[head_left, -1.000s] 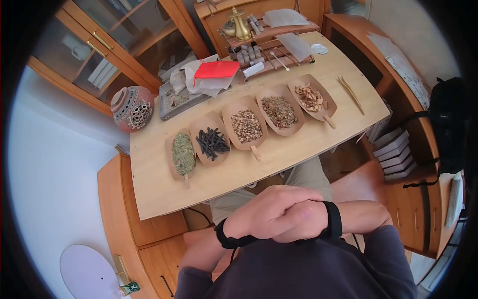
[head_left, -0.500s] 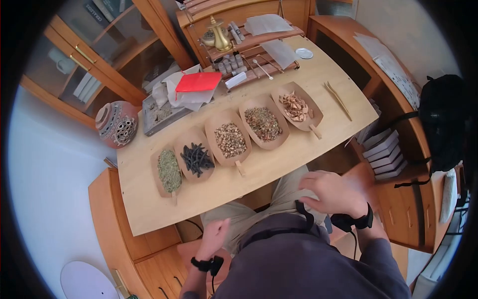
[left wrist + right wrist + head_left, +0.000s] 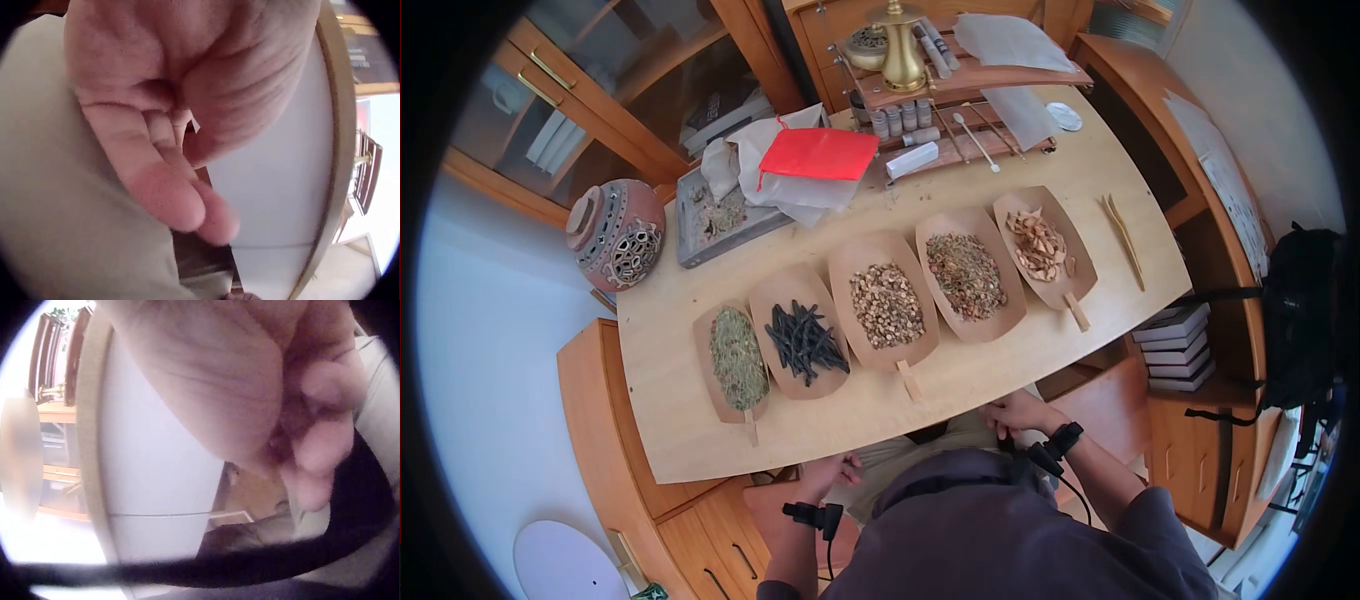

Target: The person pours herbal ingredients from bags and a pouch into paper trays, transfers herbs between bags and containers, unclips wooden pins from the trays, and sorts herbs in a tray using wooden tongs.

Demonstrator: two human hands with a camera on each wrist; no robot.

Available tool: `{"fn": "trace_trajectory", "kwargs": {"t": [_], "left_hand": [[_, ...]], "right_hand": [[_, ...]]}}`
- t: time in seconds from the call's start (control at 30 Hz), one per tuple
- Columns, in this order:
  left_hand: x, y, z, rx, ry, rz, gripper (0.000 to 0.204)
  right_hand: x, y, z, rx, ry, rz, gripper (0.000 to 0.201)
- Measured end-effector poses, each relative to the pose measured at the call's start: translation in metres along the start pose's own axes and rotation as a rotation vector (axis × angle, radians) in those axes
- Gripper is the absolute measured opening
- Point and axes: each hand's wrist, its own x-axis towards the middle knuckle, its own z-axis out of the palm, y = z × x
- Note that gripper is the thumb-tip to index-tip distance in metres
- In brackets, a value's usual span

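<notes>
Both hands are low at the table's front edge, over the lap. My left hand (image 3: 828, 475) hangs with loosely bent fingers and nothing in them; the left wrist view shows its palm and fingers (image 3: 165, 194) beside a trouser leg. The right hand (image 3: 1020, 413) lies by the edge, its fingers (image 3: 325, 447) loosely curled in the right wrist view, with a blurred black strap (image 3: 350, 506) passing alongside. Beyond the hands, paper-like trays hold green herbs (image 3: 738, 360), dark sticks (image 3: 804, 342), pale chopped pieces (image 3: 887, 305), mixed herbs (image 3: 966, 277) and light brown slices (image 3: 1037, 245).
Brass tweezers (image 3: 1124, 243) lie at the table's right. Behind the trays are a grey tray (image 3: 735, 238), a red pouch (image 3: 818, 154) and a wooden rack (image 3: 960, 150) with vials and a brass pot (image 3: 903, 60). A patterned jar (image 3: 616, 235) stands left; a black bag (image 3: 1300, 310) hangs right.
The hands, clasped together a second ago, have parted, the left going left and the right going right. Both now lie lower by the table edge. The head view has shifted; the trays look unchanged.
</notes>
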Motion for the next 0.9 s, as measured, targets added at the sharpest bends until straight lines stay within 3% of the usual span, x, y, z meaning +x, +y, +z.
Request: {"fn": "trace_trajectory", "kwargs": {"t": [0.03, 0.1, 0.17, 0.57, 0.9], "left_hand": [[0.001, 0.004, -0.004, -0.007, 0.001, -0.004, 0.029], [0.002, 0.011, -0.010, -0.165, -0.126, -0.038, 0.032], [0.000, 0.015, -0.009, -0.147, -0.137, -0.054, 0.031], [0.005, -0.008, -0.013, -0.095, -0.134, 0.042, 0.026], [0.008, -0.016, -0.017, -0.060, -0.173, 0.097, 0.026]], "right_hand": [[0.004, 0.001, -0.001, 0.182, 0.032, 0.019, 0.030], [0.010, -0.001, -0.009, 0.142, -0.019, 0.073, 0.032], [0.024, 0.005, -0.013, 0.173, -0.130, 0.249, 0.035], [0.028, 0.029, -0.020, 0.282, -0.119, 0.141, 0.026], [0.027, 0.029, -0.023, 0.264, -0.116, 0.155, 0.026]]}}
